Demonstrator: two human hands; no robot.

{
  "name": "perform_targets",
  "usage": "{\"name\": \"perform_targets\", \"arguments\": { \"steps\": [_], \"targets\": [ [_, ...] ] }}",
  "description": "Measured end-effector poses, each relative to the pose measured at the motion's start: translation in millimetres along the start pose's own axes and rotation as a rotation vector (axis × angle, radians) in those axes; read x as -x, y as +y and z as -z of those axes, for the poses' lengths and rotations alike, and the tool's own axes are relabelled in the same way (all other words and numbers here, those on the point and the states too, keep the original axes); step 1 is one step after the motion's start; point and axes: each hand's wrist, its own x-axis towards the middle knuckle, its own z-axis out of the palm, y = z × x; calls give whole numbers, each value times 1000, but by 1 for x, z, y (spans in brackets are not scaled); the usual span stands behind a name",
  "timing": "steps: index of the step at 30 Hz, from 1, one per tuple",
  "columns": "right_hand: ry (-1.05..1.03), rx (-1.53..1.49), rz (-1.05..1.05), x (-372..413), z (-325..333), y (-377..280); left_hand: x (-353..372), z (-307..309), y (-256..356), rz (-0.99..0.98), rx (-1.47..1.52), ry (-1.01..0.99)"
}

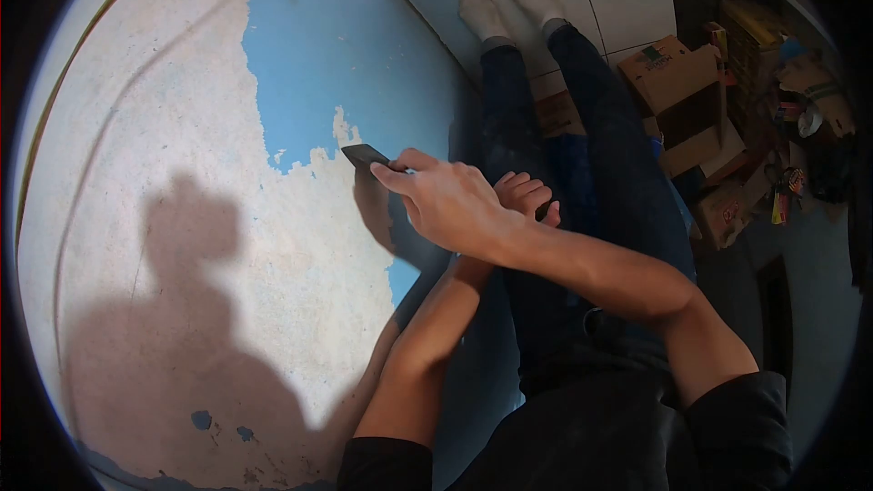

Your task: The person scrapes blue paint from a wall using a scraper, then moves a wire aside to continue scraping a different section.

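Note:
A dark flat scraper (364,155) rests with its blade against the wall, at the ragged edge between blue paint (336,45) and bare pale plaster (164,127). My right hand (446,203) lies over the scraper, its forefinger stretched along the blade. My left hand (525,195) sits just behind, partly hidden by the right hand. Its fingers are curled around what looks like the dark end of the scraper's handle. My forearms cross below the hands.
My legs in dark trousers (591,145) and white socks (509,5) stand on a white tiled floor (618,0). Cardboard boxes (677,82) and assorted clutter (800,118) are piled at the right. My shadow (191,327) falls on the plaster.

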Motion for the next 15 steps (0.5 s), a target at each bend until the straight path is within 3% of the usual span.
{"name": "perform_targets", "arguments": {
  "steps": [5,9,12,15],
  "targets": [
    [72,61,7,-49,-4,25,6,-22,-14,-148,-128,207],
    [33,80,10,-44,3,15,-3,-3,-6,-177,-109,105],
    [-2,25,4,3,2,-9,-2,1,1,-28,65,64],
    [47,38,18,2,0,-10,-4,2,2,-32,73,90]
  ]
}}
